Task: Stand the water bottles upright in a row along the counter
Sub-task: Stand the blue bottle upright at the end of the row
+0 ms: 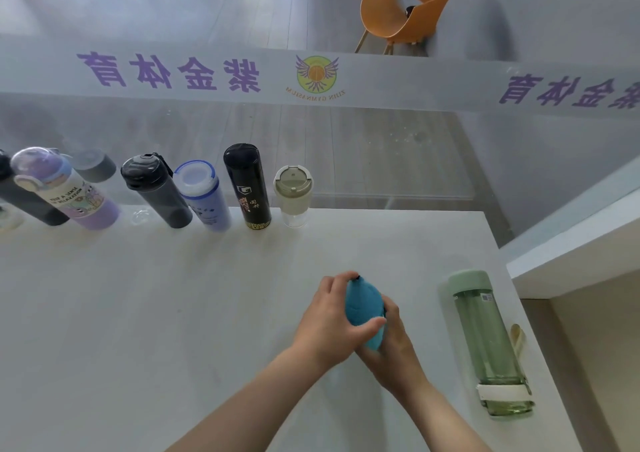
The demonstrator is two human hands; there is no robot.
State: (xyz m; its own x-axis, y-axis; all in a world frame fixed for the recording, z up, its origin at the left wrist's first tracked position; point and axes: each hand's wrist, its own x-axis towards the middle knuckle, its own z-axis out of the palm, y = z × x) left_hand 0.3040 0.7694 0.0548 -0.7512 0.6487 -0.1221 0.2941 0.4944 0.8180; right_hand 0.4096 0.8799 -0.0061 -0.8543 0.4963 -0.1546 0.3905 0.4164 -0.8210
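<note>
Hands: your left hand (pixel 329 316) and right hand (pixel 391 333) grip the teal bottle (pixel 363 307) between them; right of that grip, the green bottle (pixel 488 340) lies on the table (pixel 173 313).

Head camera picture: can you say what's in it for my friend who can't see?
Both hands, left hand and right hand, hold a blue bottle over a white counter. A green bottle lies flat at the right, and a row of bottles stands along the counter's far edge.
</note>
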